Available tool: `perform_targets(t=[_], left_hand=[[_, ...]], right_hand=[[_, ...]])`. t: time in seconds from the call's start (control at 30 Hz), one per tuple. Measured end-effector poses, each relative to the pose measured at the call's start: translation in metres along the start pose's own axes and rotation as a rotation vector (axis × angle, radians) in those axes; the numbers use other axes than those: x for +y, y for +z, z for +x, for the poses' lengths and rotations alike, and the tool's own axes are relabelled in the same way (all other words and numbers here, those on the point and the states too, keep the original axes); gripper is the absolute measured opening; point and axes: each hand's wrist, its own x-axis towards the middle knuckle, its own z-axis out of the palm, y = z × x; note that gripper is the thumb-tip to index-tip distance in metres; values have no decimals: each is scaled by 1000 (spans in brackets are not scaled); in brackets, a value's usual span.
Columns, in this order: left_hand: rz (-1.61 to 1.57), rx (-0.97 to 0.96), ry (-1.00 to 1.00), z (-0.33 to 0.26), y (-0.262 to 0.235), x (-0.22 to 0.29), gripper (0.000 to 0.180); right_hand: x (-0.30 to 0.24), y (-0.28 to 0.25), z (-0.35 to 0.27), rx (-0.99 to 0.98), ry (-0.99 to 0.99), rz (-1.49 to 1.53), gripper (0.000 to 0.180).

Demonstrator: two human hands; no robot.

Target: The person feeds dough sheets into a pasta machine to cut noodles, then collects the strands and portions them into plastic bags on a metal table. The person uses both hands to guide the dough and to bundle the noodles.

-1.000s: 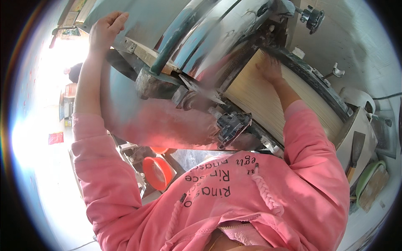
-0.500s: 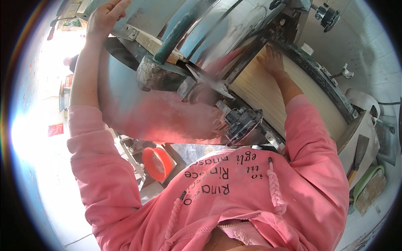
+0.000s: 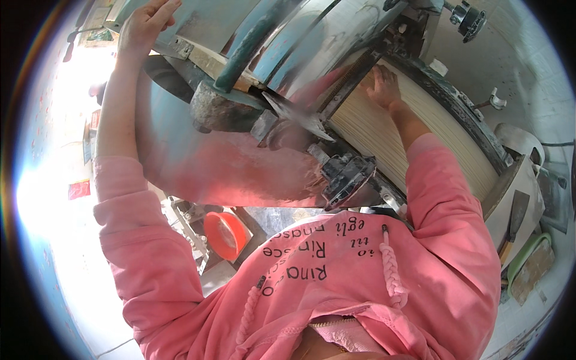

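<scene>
At the far left of the machine, my left hand (image 3: 146,25) has its fingers curled together above the blue-green panel (image 3: 195,24). What is in those fingers, if anything, I cannot make out. My right hand (image 3: 384,87) lies with fingers apart on a pale sheet marked with fine parallel lines (image 3: 414,129), in a dark-framed bed at the right. Between my arms turns or stands a large shiny drum (image 3: 222,162), reflecting pink and blue. A black hand knob (image 3: 348,178) sits at the bed's near left corner.
A green bar (image 3: 249,48) and a rough grey metal housing (image 3: 222,110) jut over the drum. Below it stands an orange-red bowl (image 3: 225,235). At the right are a scraper (image 3: 516,219) and a green tray (image 3: 528,267). Another knob (image 3: 468,21) projects at the back right.
My right hand has shifted slightly left and toward me on the lined sheet. My left hand has moved a little left, its fingers still curled.
</scene>
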Motion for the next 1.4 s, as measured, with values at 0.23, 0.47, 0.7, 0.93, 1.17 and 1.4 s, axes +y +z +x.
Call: perform_targets(t=[0.23,0.47,0.7,0.93,1.17,1.4], left_hand=[[6,-3,-2,1,0,2,36],[27,12,-4,0,1,2,37],[100,22,-41,3,4,7,39],[202,30,-55,4,8,13,44],[222,49,2,8,11,16,46],[204,-32,117,24,7,-8,47]], right_hand=[[-9,-1,-16,38,-21,-15,68],[-19,-29,-40,144,-9,-57,62],[-36,-38,-97,-304,-816,-106,51],[-37,-192,-65,-596,-260,-321,49],[83,-427,-110,122,243,-250,38],[260,-453,-208,128,982,-409,37]])
